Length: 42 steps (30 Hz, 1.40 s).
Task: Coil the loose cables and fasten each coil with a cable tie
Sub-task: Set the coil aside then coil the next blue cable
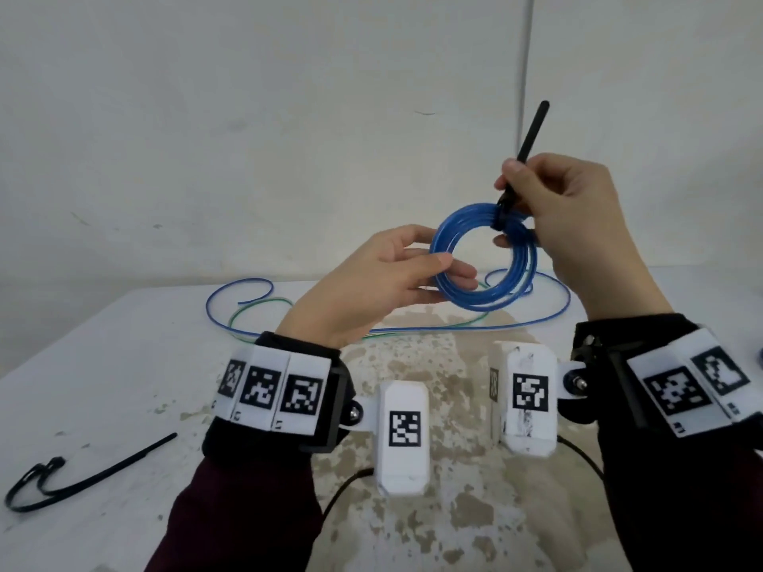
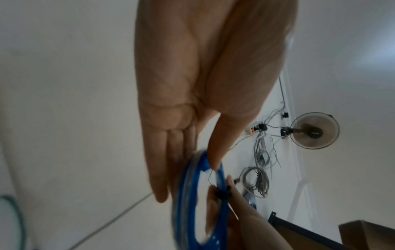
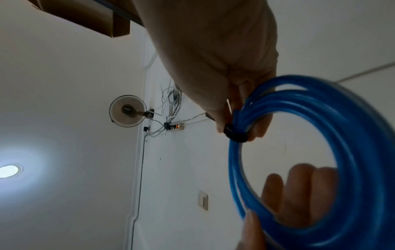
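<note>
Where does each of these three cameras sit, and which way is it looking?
Head: on the head, looking down at both hands, left hand and right hand, over the table.
Left wrist: along the left palm, tilted up at the wall.
Right wrist: along the right hand, toward the ceiling.
Shared: the blue coil and its black cable tie.

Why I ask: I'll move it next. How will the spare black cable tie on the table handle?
The spare cable tie is probably light and springy: it's thin and holds a curl. It may slide on the smooth table.
</note>
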Tool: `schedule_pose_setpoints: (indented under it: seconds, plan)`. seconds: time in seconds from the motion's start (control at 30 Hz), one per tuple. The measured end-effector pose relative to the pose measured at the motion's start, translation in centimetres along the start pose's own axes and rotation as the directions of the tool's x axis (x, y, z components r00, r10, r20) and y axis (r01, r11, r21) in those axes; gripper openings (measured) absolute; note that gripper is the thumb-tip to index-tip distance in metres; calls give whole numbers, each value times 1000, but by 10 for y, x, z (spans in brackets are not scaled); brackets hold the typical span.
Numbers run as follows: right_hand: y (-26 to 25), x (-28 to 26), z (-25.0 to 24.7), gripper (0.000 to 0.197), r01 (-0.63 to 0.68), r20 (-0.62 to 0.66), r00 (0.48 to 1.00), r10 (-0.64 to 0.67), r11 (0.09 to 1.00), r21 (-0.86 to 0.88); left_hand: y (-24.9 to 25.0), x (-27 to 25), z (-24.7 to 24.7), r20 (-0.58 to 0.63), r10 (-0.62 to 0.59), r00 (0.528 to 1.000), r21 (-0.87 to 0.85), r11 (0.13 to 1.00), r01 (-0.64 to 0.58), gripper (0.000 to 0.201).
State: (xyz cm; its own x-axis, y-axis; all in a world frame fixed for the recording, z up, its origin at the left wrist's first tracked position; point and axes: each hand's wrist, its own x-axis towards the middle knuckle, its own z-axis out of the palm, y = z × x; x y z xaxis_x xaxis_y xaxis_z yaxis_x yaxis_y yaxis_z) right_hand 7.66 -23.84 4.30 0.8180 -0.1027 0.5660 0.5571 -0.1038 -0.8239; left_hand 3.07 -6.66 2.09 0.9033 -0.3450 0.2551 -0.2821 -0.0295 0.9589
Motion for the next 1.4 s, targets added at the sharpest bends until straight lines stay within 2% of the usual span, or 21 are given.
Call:
schedule_pose_setpoints:
  seconds: [0.23, 0.33, 0.43, 0.57, 0.63, 0.7, 0.77, 0.8, 0.87, 0.9, 1.03, 1.1, 1.27, 1.4]
  plan:
    - [8, 0, 4, 24, -50, -27, 998, 52, 998, 48, 0, 0, -6, -35, 17, 999, -72, 997, -20, 23]
    - [8, 1, 5, 24, -50, -61, 996, 58, 991, 128, -2, 0, -6, -29, -8, 1000, -49, 999, 7, 35]
    - [8, 2, 2, 26, -134, 14, 991, 134, 980, 147, -4, 1, -7, -34, -7, 999, 23, 1000, 8, 39]
    - [10, 4, -4, 26, -219, 101, 972, 213, 974, 57, -2, -2, -13, -44, 5, 999, 12, 1000, -5, 42]
    - [10, 4, -5, 27, -193, 129, 974, 185, 980, 53, 0, -4, -16, -9, -5, 1000, 45, 999, 5, 39]
    - [9, 2, -2, 25, -153, 216, 966, 144, 988, 25, 0, -4, -17, 3, -23, 1000, 50, 998, 23, 43]
    - [9, -2, 4, 24, -111, 329, 937, 118, 993, -39, -2, -1, -17, -47, -30, 998, 66, 997, 33, 47]
    - [9, -4, 8, 25, -95, 358, 927, 111, 994, -63, -3, 0, -16, -79, -21, 997, 100, 995, 29, 40]
    - [8, -7, 14, 26, -67, 371, 923, 97, 993, -92, -5, 2, -14, -119, 11, 993, 180, 984, 11, 17]
    - [8, -8, 15, 27, -54, 377, 922, 90, 993, -106, -6, 2, -14, -130, 23, 991, 204, 979, 4, 13]
    - [7, -8, 15, 29, -23, 400, 914, 71, 992, -124, -2, 2, -12, -110, 34, 993, 140, 990, -18, 18]
    - [7, -7, 16, 30, -17, 410, 910, 61, 994, -111, -2, 4, -9, -136, 39, 990, 121, 992, -22, 21]
    - [9, -10, 19, 30, 44, 423, 906, 17, 990, -133, -5, 5, -9, -209, 41, 977, 214, 977, 5, 20]
    - [10, -10, 22, 27, 46, 357, 934, -2, 992, -116, -3, 5, -7, -223, 41, 974, 229, 973, 11, 24]
